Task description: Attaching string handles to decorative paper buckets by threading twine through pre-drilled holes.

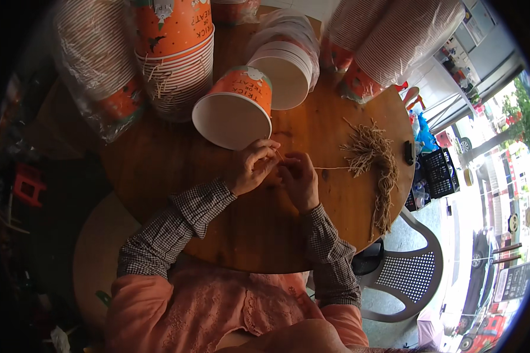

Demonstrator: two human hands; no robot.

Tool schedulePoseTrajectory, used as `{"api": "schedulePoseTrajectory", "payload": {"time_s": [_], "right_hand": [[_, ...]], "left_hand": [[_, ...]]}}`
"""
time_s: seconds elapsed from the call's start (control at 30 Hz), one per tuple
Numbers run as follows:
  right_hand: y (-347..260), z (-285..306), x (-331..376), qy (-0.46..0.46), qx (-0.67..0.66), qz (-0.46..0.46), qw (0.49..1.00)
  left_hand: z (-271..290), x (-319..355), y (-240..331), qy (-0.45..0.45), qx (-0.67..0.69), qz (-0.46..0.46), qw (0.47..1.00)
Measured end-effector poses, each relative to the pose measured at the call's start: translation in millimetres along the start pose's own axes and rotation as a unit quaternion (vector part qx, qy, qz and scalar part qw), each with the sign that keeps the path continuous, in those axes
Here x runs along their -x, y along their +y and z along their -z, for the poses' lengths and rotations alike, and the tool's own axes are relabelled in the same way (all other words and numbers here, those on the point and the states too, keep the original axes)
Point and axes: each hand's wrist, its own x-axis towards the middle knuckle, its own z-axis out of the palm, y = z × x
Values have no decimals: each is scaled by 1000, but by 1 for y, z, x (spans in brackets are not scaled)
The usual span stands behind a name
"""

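An orange paper bucket [254,84] with a white inside lies tipped on the round wooden table, its mouth facing me. Just below its rim, my left hand [254,167] pinches a thin tan string [334,168] between thumb and fingers. Close beside it on the right, my right hand [299,181] is also closed on the string. From there the string runs right to a bundle of tan twine strands [385,176] lying on the table. The fingertips partly hide the string's end, and whether it passes through the bucket I cannot tell.
Tall stacks of orange buckets [179,73] stand at the back left, some plastic-wrapped. Beyond the tipped bucket lie nested white lids or cups [280,73]. Another wrapped bucket stack [394,50] rests back right. A small black object [408,152] sits near the right edge, above a grey chair [406,273].
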Motion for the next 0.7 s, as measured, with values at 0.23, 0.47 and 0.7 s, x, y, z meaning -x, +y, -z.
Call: {"api": "schedulePoseTrajectory", "payload": {"time_s": [0.23,0.47,0.7], "right_hand": [[-9,-9,3,18,170,143,975],[-6,-11,2,9,175,109,979],[-8,-12,2,4,182,110,977]], "left_hand": [[1,2,2,-5,23,8,1000],[2,3,1,-14,58,21,998],[4,3,3,-53,56,25,997]]}}
